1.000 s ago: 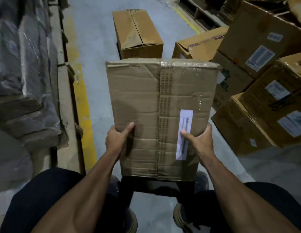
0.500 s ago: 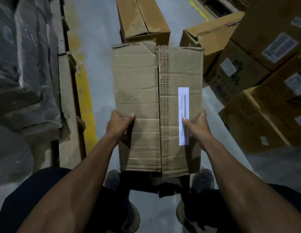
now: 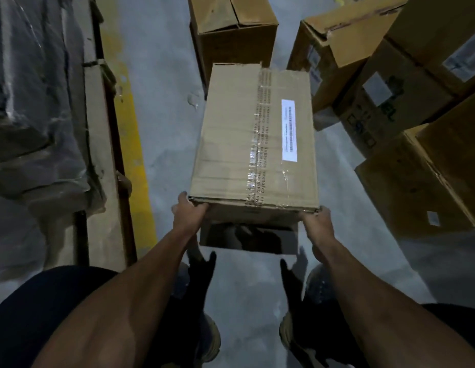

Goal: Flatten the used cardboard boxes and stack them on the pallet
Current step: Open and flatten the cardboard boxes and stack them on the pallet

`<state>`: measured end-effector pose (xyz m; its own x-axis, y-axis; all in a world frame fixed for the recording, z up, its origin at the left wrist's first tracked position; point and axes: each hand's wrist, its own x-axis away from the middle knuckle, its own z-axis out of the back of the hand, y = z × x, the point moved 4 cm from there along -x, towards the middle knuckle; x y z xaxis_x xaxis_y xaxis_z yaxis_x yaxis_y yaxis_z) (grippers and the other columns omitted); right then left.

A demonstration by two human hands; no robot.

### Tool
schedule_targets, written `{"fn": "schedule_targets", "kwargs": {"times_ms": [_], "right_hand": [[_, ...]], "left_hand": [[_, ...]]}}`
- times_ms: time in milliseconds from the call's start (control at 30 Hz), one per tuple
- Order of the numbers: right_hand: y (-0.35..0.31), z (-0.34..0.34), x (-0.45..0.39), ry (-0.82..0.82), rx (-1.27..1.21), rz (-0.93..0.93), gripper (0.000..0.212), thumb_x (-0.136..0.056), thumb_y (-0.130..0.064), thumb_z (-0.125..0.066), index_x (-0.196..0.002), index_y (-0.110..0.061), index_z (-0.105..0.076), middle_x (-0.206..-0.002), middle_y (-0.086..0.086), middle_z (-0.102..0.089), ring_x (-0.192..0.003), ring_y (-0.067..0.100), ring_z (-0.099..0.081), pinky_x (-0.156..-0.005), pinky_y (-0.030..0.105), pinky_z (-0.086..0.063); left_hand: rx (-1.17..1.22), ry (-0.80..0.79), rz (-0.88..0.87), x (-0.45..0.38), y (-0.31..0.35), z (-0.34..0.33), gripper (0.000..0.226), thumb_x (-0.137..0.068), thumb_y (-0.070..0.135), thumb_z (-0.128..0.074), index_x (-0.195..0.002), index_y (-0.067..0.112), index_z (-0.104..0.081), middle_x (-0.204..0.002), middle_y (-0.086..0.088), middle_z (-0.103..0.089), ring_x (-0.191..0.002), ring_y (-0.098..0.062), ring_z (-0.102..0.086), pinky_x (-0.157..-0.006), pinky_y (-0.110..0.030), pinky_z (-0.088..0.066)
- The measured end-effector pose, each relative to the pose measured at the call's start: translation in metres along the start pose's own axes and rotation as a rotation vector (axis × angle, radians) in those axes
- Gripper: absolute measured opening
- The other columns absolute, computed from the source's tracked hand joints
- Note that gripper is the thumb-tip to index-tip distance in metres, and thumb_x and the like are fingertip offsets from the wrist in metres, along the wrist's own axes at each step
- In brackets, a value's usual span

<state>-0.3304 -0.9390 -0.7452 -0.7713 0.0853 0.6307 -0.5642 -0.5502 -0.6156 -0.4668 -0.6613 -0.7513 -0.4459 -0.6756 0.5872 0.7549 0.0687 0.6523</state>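
Taped box (image 3: pixel 255 139) – near corners in both hands' fingers (image 3: pixel 189 216), L & R.

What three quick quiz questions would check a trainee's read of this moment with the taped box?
1. True or false: both hands grip the near edge of the taped box.
2. Which side of the tape strip carries the white label: A left, B right?
3. Fill in: the painted floor stripe left of the box is ____.

Key: 1 true, the left hand and right hand hold its near corners. 2 B. 3 yellow.
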Motion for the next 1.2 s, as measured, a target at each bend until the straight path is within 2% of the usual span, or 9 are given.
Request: {"fn": "schedule_targets", "kwargs": {"times_ms": [33, 167, 300, 433, 767, 900, 1033, 1100, 1200], "right_hand": [[-0.005, 0.002, -0.003, 0.010, -0.096, 0.000, 0.082, -0.073, -0.029, -0.069, -0.147, -0.011, -0.038, -0.132, 0.009, -0.054, -0.101, 0.022, -0.053, -0.092, 0.041, -0.047], [-0.022, 0.002, -0.010, -0.041, -0.201, 0.017, 0.043, -0.097, -0.025, -0.061, -0.134, -0.008, -0.048, -0.122, 0.007, -0.058, -0.097, 0.018, -0.057, -0.089, 0.036, -0.045], [-0.020, 0.000, -0.001, 0.002, -0.063, 0.034, 0.049, -0.096, -0.029, -0.063, -0.136, -0.009, -0.044, -0.124, 0.009, -0.056, -0.107, 0.025, -0.054, -0.103, 0.046, -0.048], [-0.007, -0.001, 0.019, 0.013, 0.041, -0.010, 0.060, -0.092, -0.039, -0.067, -0.132, -0.005, -0.038, -0.130, 0.016, -0.054, -0.112, 0.033, -0.056, -0.099, 0.050, -0.050], [0.042, 0.008, 0.074, -0.003, 0.308, -0.210, 0.073, -0.085, -0.021, -0.068, -0.144, -0.006, -0.029, -0.142, 0.021, -0.046, -0.125, 0.040, -0.050, -0.102, 0.042, -0.046], [0.017, -0.002, 0.075, -0.009, 0.501, 0.124, 0.092, -0.085, -0.040, -0.071, -0.156, -0.025, -0.014, -0.157, 0.015, -0.023, -0.141, 0.038, -0.033, -0.112, 0.050, -0.037], [0.009, -0.020, 0.071, -0.116, 0.794, 0.308, 0.085, -0.099, -0.050, -0.050, -0.158, -0.037, 0.010, -0.162, 0.013, 0.030, -0.152, 0.037, 0.017, -0.122, 0.055, -0.009], [0.010, -0.028, 0.064, -0.126, 0.878, 0.325, 0.080, -0.102, -0.048, -0.044, -0.158, -0.039, 0.013, -0.158, 0.013, 0.038, -0.148, 0.039, 0.027, -0.122, 0.057, 0.000], [0.012, -0.036, 0.059, -0.100, 0.940, 0.317, 0.077, -0.103, -0.047, -0.040, -0.157, -0.038, 0.015, -0.158, 0.014, 0.038, -0.147, 0.041, 0.028, -0.120, 0.058, 0.001]], "left_hand": [[0.036, -0.022, -0.018, -0.003, 0.005, 0.000, 0.072, -0.081, 0.033, -0.066, -0.143, 0.011, -0.040, -0.140, -0.018, -0.045, -0.126, -0.041, -0.049, -0.099, -0.041, -0.046], [0.180, -0.080, 0.008, -0.012, 0.023, 0.001, 0.057, -0.081, 0.030, -0.066, -0.130, 0.005, -0.052, -0.124, -0.016, -0.062, -0.109, -0.033, -0.059, -0.083, -0.036, -0.049], [0.130, -0.043, 0.000, -0.008, 0.015, 0.005, 0.096, -0.052, 0.054, -0.074, -0.130, 0.004, -0.049, -0.127, -0.016, -0.060, -0.111, -0.033, -0.061, -0.096, -0.048, -0.052], [-0.012, 0.023, 0.039, 0.015, 0.002, 0.009, 0.078, -0.077, 0.052, -0.075, -0.128, 0.002, -0.043, -0.131, -0.019, -0.051, -0.116, -0.039, -0.055, -0.098, -0.049, -0.049], [-0.399, 0.089, 0.119, 0.079, -0.051, 0.017, 0.075, -0.089, 0.058, -0.056, -0.134, 0.001, -0.037, -0.140, -0.025, -0.044, -0.129, -0.043, -0.045, -0.104, -0.046, -0.039], [-0.649, 0.098, -0.260, 0.078, -0.015, 0.008, 0.066, -0.089, 0.039, -0.060, -0.139, 0.003, -0.038, -0.140, -0.019, -0.042, -0.129, -0.039, -0.044, -0.105, -0.045, -0.038], [-0.895, -0.114, -0.809, 0.081, 0.019, -0.018, 0.071, -0.087, 0.047, -0.038, -0.146, 0.007, -0.038, -0.154, -0.020, -0.034, -0.139, -0.036, -0.034, -0.114, -0.045, -0.033], [-1.035, -0.249, -1.022, 0.080, 0.027, -0.036, 0.078, -0.085, 0.053, -0.022, -0.147, 0.008, -0.040, -0.157, -0.018, -0.032, -0.144, -0.035, -0.029, -0.116, -0.047, -0.030], [-1.295, -0.351, -1.225, 0.069, 0.033, -0.054, 0.073, -0.090, 0.053, -0.017, -0.144, 0.015, -0.046, -0.157, -0.011, -0.035, -0.147, -0.032, -0.024, -0.118, -0.046, -0.022]]}}
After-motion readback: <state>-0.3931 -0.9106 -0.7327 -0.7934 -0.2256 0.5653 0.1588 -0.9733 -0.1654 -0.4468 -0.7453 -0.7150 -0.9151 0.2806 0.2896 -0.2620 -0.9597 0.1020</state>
